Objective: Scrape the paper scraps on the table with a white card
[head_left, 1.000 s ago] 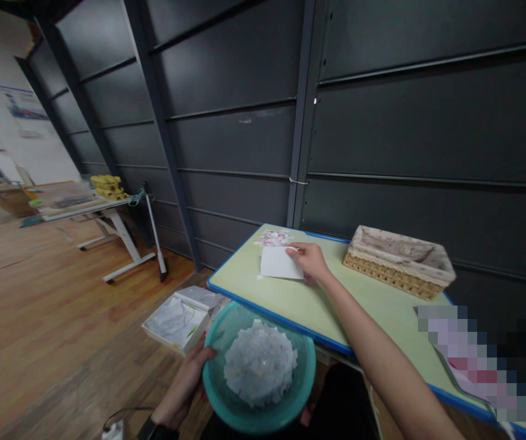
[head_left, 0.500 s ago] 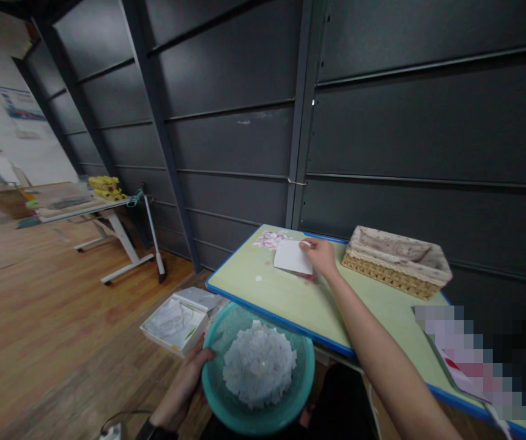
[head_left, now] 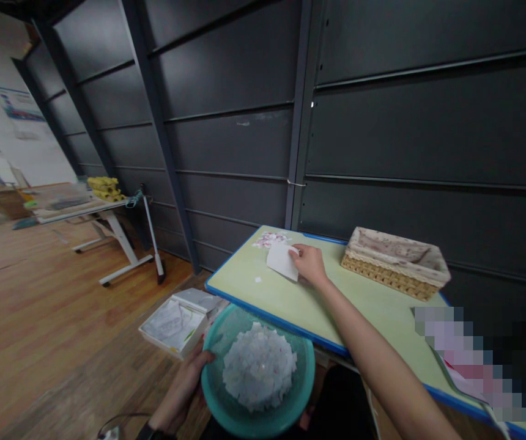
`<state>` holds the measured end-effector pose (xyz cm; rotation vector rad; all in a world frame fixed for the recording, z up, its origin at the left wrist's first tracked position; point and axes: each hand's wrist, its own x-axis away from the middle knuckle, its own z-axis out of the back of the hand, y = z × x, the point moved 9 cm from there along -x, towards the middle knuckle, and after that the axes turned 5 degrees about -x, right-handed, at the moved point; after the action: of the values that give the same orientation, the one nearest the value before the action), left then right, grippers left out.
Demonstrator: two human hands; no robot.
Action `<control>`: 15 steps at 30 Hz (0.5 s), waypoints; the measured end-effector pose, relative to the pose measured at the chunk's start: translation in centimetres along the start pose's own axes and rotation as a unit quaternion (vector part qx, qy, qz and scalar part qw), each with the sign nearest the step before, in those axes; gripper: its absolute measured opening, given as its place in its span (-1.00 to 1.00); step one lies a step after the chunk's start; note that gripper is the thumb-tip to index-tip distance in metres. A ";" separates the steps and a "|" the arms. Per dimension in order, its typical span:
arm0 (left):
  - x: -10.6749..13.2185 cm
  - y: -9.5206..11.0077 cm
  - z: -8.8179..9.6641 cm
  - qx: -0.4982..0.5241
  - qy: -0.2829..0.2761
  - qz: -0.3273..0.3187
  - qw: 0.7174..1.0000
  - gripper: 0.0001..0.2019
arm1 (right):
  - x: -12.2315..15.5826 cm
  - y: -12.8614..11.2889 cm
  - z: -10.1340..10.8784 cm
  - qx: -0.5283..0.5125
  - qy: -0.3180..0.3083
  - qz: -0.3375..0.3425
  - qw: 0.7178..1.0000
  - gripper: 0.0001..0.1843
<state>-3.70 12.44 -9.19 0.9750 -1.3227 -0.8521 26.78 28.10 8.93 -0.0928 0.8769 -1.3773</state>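
Observation:
My right hand [head_left: 307, 264] reaches across the green table [head_left: 285, 299] and pinches a white paper card [head_left: 282, 261], tilted on the tabletop. Just beyond the card lies a small heap of pink and white paper scraps [head_left: 271, 239] near the table's far left corner. A single tiny white scrap [head_left: 257, 280] rests on the table left of the card. My left hand [head_left: 185, 385] grips the left rim of a teal bowl [head_left: 226, 409] held below the table's front edge. The bowl is filled with white paper pieces [head_left: 259, 365].
A wicker basket with a cloth liner [head_left: 394, 263] stands at the table's back right. An open white box [head_left: 178, 316] lies on the wooden floor left of the table. A dark panelled wall runs behind. A white table with yellow things [head_left: 102, 189] stands far left.
My right hand slid the white card right, then back left toward the scrap heap, and tilted it. A tiny scrap now lies apart on the table. The bowl stayed put.

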 end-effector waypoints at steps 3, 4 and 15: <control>-0.2 -0.4 0.4 0.001 0.006 0.009 1.000 -0.57 | -0.3 0.0 1.7 0.052 0.015 -0.007 0.998 -0.68; -0.3 -0.6 0.4 -0.005 0.004 0.014 1.000 -0.57 | -0.3 -0.1 2.1 0.060 0.022 -0.008 0.998 -0.68; -0.3 -0.7 0.8 0.015 0.027 0.010 0.999 -0.56 | 5.0 -7.3 -4.3 0.169 -0.096 0.132 0.972 -0.70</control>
<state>-4.54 12.37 -9.93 1.0006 -1.2999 -0.7871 18.06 23.78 7.48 0.1464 0.4665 -1.2245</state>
